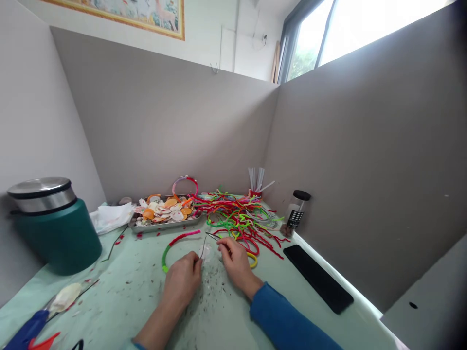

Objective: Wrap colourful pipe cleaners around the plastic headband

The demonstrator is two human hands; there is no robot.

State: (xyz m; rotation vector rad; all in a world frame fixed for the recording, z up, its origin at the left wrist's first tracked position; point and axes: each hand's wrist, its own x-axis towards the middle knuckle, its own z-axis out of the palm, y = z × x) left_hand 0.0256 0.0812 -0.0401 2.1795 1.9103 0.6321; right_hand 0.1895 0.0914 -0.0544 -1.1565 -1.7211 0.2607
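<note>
My left hand (pixel 183 277) is closed, pinching a thin dark wire-like strip (pixel 203 247) that points up from the fingertips. Close by, my right hand (pixel 233 260) is closed round a slim pointed metal tool (pixel 212 236), its tip near the strip's upper end; the rest of it is hidden by the fingers. Between the hands lies a small clear round piece (pixel 206 252). A curved band (pixel 171 248) wrapped in pink, red and green fuzzy cord rests just beyond my left hand. Beside my right wrist sits a yellow loop (pixel 253 260).
A metal tray (pixel 168 225) of shells and a heap of coloured fuzzy stems (pixel 237 209) lie at the back. A green flask (pixel 58 233) and blue-handled glue gun (pixel 31 328) stand left. To the right are a jar (pixel 295 214) and black phone-like slab (pixel 318 278).
</note>
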